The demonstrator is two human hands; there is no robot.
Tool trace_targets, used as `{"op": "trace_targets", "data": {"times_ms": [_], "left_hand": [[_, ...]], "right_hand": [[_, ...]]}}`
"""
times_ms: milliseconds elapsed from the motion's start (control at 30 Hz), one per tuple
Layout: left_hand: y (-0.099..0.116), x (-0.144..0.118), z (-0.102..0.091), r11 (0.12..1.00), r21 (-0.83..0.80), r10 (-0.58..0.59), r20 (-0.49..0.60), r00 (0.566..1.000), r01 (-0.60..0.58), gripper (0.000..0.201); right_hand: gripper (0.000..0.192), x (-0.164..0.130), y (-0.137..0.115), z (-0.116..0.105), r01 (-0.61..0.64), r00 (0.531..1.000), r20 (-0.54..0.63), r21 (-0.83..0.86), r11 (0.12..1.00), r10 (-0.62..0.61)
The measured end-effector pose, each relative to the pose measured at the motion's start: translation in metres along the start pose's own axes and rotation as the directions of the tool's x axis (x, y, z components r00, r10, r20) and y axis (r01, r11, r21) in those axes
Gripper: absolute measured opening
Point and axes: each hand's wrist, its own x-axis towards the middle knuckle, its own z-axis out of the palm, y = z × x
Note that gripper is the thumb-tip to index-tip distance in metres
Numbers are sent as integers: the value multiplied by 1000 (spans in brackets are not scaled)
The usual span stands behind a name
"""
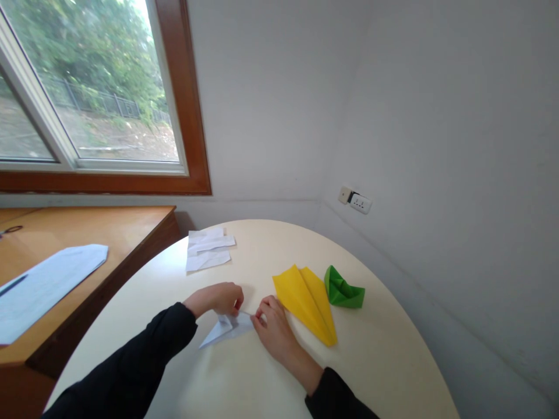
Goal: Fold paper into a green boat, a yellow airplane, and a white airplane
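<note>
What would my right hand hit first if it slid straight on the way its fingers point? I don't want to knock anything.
Probably the left hand: the right hand points up-left along the folded white paper both pinch. The yellow paper plane lies beside it.

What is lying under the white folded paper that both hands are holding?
Only the bare cream table shows around the white folded paper. The left hand and right hand cover its upper edge, so anything beneath that part is hidden.
</note>
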Motion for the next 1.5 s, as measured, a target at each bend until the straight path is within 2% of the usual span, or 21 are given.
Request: {"op": "trace_targets", "data": {"times_ms": [467, 867, 1167, 1333, 1500], "left_hand": [[-4, 11, -2, 998, -57, 17, 47, 999, -15, 17], [-3, 9, -2, 998, -64, 16, 53, 998, -12, 15], [-11, 4, 9, 999, -53, -9, -64, 998, 5, 14], [-12, -16, 13, 998, -30, -52, -147, 988, 48, 18], [-6, -42, 13, 984, -23, -175, -222, 959, 174, 24]], "right_hand": [[15, -1, 3, 4, 61, 998, -8, -87, 994, -62], [26, -3, 2, 0, 75, 997, -23, -22, 997, -75], [16, -8, -7, -6, 207, 975, 108, -127, 970, -194], [19, -9, -7, -6, 202, 975, 117, -116, 973, -188], [19, -10, -8, -6, 203, 975, 110, -107, 973, -191]]}}
